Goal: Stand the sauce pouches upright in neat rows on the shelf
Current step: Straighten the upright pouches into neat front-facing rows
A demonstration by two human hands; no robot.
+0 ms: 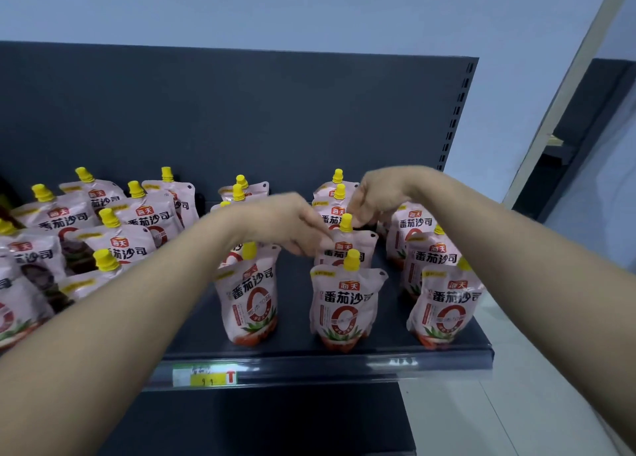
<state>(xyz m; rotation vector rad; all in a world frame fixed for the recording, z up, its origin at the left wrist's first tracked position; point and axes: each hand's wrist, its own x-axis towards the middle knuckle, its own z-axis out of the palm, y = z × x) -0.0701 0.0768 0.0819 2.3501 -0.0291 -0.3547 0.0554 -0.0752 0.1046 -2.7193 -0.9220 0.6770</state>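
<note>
Pink sauce pouches with yellow caps stand in rows on a dark shelf (309,356). In the middle row, the second pouch (354,245) stands upright behind the front pouch (346,307). My left hand (292,225) pinches this second pouch at its upper left corner. From above, my right hand (375,194) has its fingertips at the pouch's yellow cap. A left row's front pouch (249,300) and a right row's front pouch (445,304) stand upright. Both forearms hide parts of other pouches.
At the left, several more pouches (117,235) stand crowded and leaning. The shelf's dark back panel (241,118) rises behind. A price label (206,376) sits on the front rail. The shelf ends at the right, beside a pale wall (499,146).
</note>
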